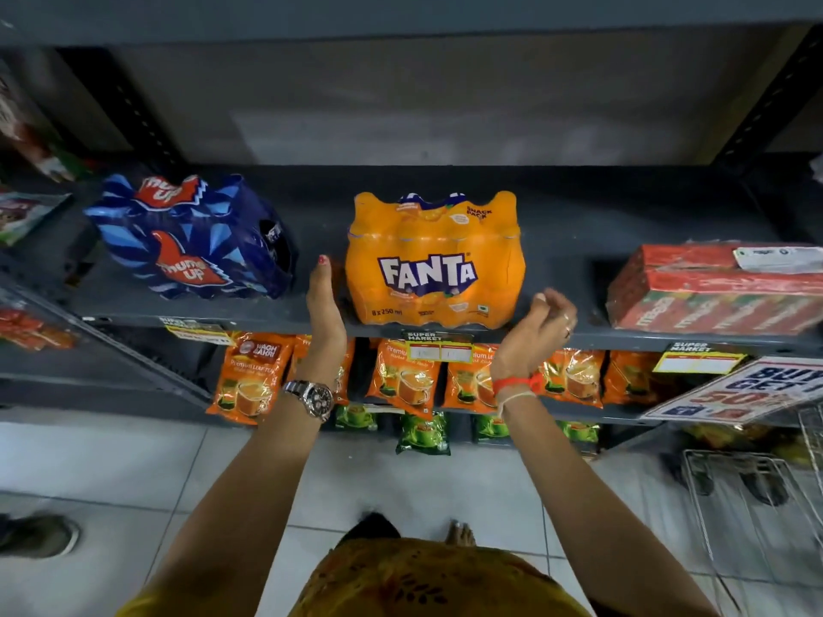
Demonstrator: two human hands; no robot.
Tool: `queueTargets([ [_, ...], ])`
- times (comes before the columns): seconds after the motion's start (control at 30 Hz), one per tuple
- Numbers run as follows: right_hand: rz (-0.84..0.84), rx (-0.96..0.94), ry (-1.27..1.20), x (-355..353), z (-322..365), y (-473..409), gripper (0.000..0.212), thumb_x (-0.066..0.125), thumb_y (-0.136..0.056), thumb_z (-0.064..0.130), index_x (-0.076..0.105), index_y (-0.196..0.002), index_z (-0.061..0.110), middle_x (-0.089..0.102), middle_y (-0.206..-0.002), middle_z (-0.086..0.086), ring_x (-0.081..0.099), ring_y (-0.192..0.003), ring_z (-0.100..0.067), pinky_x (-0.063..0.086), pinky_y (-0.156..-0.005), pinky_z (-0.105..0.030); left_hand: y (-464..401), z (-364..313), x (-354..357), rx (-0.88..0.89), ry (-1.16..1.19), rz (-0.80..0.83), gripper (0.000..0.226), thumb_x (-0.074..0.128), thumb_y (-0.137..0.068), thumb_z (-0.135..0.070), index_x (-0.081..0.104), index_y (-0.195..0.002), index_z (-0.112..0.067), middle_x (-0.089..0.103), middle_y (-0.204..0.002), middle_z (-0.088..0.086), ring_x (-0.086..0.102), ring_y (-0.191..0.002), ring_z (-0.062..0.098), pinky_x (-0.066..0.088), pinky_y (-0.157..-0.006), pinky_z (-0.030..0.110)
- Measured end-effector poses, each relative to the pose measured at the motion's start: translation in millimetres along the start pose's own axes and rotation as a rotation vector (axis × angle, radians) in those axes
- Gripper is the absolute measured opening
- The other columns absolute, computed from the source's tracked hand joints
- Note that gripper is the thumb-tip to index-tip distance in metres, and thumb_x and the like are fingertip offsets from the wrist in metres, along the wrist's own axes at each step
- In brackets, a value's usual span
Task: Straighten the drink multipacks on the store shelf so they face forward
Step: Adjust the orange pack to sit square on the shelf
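Note:
An orange Fanta multipack (pixel 434 260) stands square on the grey shelf (pixel 579 336), its logo facing me. To its left a blue Thums Up multipack (pixel 191 238) sits turned at an angle. A red Maaza multipack (pixel 717 289) lies skewed at the right. My left hand (pixel 324 305) is flat and upright just beside the Fanta pack's left side, holding nothing. My right hand (pixel 541 334) hovers loosely curled by the pack's lower right corner, apart from it and empty.
Orange tea pouches (pixel 249 376) hang on the shelf below, green packs (pixel 423 431) lower still. A promo sign (pixel 748 389) and a wire basket (pixel 757 496) are at the lower right. Someone's shoe (pixel 35 534) is on the tiled floor at left.

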State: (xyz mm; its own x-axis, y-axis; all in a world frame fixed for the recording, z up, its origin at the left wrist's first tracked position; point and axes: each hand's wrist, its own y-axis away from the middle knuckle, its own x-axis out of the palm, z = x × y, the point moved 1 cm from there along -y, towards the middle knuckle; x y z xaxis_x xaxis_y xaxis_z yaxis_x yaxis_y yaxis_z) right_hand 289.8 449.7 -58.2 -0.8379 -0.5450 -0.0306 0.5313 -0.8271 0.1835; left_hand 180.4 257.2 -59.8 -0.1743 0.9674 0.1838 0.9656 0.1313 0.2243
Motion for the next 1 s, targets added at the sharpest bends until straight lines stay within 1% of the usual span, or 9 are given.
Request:
queueTargets([
  [0.1, -0.031, -0.299, -0.093, 11.9, -21.6, 43.1, 0.007, 0.044, -0.092, 0.024, 0.051, -0.088, 0.023, 0.051, -0.089, -0.006, 0.053, -0.085, -0.009, 0.046, -0.079, -0.024, 14.1, 8.4, -28.0, 0.1, -0.009, -0.151, 0.047, 0.036, -0.096, -0.037, 0.05, -0.13, -0.008, 0.057, -0.13, 0.008, 0.053, -0.119, 0.019, 0.039, -0.102, 0.031],
  [0.23, 0.375, -0.369, 0.011, 69.5, -54.8, 94.6, 0.011, 0.045, -0.094, 0.018, 0.055, -0.091, 0.024, 0.055, -0.084, 0.001, 0.054, -0.082, -0.014, 0.046, -0.076, -0.035, 3.4, 3.7, -86.0, 0.18, 0.068, -0.351, 0.027, 0.038, -0.095, -0.025, 0.057, -0.109, -0.012, 0.062, -0.097, 0.001, 0.058, -0.082, 0.014, 0.046, -0.07, 0.027],
  [0.3, 0.573, -0.363, 0.051, 104.1, -51.7, 118.4, 0.012, 0.047, -0.093, 0.019, 0.057, -0.1, 0.023, 0.057, -0.086, 0.004, 0.055, -0.083, -0.006, 0.046, -0.079, -0.026, -11.5, -10.5, -118.8, 0.232, 0.1, -0.432, 0.019, 0.04, -0.092, -0.024, 0.058, -0.097, -0.02, 0.06, -0.088, -0.001, 0.054, -0.071, 0.012, 0.043, -0.062, 0.025],
  [0.43, 0.764, -0.165, 0.065, 177.9, -18.9, 145.7, 0.045, 0.049, -0.095, 0.029, 0.041, -0.137, 0.016, 0.047, -0.133, -0.001, 0.048, -0.122, -0.013, 0.04, -0.105, -0.029, -49.5, -46.7, -182.9, 0.277, 0.116, -0.488, 0.034, 0.045, -0.094, -0.029, 0.047, -0.121, -0.009, 0.053, -0.113, 0.005, 0.052, -0.098, 0.017, 0.044, -0.083, 0.026],
  [0.53, 0.676, -0.088, 0.054, 226.2, 1.9, 146.2, 0.059, 0.046, -0.097, 0.031, 0.023, -0.148, 0.013, 0.026, -0.151, -0.003, 0.028, -0.138, -0.014, 0.026, -0.118, -0.035, -90.7, -73.2, -224.1, 0.216, 0.073, -0.409, 0.052, 0.047, -0.093, -0.034, 0.034, -0.137, -0.01, 0.043, -0.14, 0.006, 0.044, -0.127, 0.019, 0.035, -0.111, 0.038],
  [0.63, 0.598, 0.103, 0.006, 255.3, 1.8, 131.5, 0.055, 0.03, -0.102, 0.035, 0.021, -0.149, 0.009, 0.02, -0.159, -0.009, 0.024, -0.145, -0.023, 0.023, -0.119, -0.04, -119.7, -96.4, -234.3, 0.107, 0.018, -0.199, 0.045, 0.036, -0.096, -0.043, 0.04, -0.132, -0.017, 0.049, -0.136, 0.0, 0.053, -0.119, 0.011, 0.046, -0.098, 0.024],
  [0.73, 0.654, 0.207, -0.094, 288.8, -7.0, 101.6, 0.068, 0.038, -0.084, 0.073, 0.042, -0.139, 0.034, 0.043, -0.148, 0.004, 0.043, -0.135, -0.016, 0.031, -0.116, -0.048, -141.6, -109.5, -227.2, 0.012, 0.044, 0.026, 0.043, 0.025, -0.096, -0.048, 0.057, -0.103, -0.02, 0.067, -0.092, -0.006, 0.069, -0.069, 0.003, 0.055, -0.056, 0.017],
  [0.87, 0.682, 0.303, -0.233, 305.1, 4.7, 113.4, 0.055, 0.028, -0.092, 0.063, 0.063, -0.103, 0.022, 0.077, -0.083, 0.002, 0.069, -0.085, -0.02, 0.058, -0.078, -0.035, -157.9, -106.4, -234.0, 0.024, -0.029, 0.145, 0.041, 0.033, -0.092, -0.054, 0.064, -0.098, -0.027, 0.076, -0.087, -0.007, 0.07, -0.089, 0.019, 0.057, -0.072, 0.033],
  [1.0, 0.657, 0.335, -0.276, 310.7, -6.9, 121.4, 0.053, 0.028, -0.093, 0.058, 0.064, -0.099, 0.019, 0.076, -0.078, 0.002, 0.071, -0.074, -0.017, 0.06, -0.061, -0.028, -162.3, -103.9, -240.6, 0.009, -0.03, 0.173, 0.044, 0.034, -0.09, -0.058, 0.063, -0.102, -0.027, 0.071, -0.103, 0.003, 0.068, -0.095, 0.023, 0.056, -0.084, 0.041],
])
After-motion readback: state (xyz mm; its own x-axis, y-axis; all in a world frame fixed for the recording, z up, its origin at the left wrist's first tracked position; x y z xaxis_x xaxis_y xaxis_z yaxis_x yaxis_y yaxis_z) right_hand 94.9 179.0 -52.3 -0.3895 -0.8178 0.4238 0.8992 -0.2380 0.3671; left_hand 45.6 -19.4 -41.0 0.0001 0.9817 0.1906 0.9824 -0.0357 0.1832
